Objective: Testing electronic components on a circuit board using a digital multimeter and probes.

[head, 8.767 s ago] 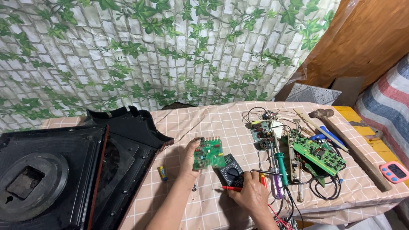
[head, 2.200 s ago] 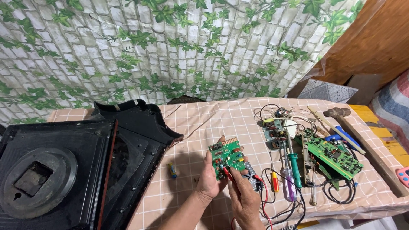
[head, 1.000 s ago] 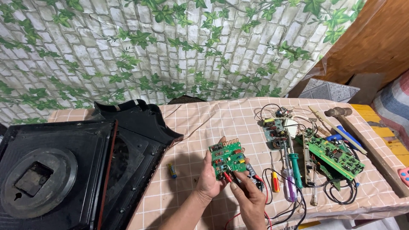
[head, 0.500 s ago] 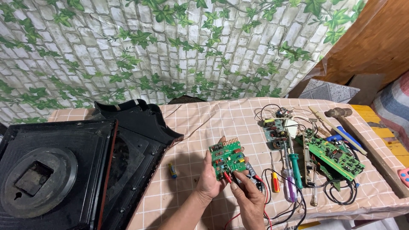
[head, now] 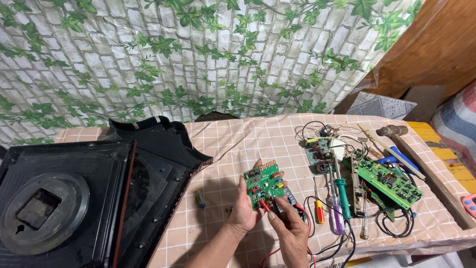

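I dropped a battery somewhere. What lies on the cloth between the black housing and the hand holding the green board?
A small battery lies there on the checked cloth, seen in the head view.

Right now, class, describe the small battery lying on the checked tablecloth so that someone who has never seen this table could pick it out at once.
Start at the big black plastic casing covering the left of the checked tablecloth. Just off its right edge, left of the left hand holding the small green circuit board, lies the small cylindrical battery. It lies alone on bare cloth, short and yellow-and-blue, unlike the long-handled screwdrivers farther right.
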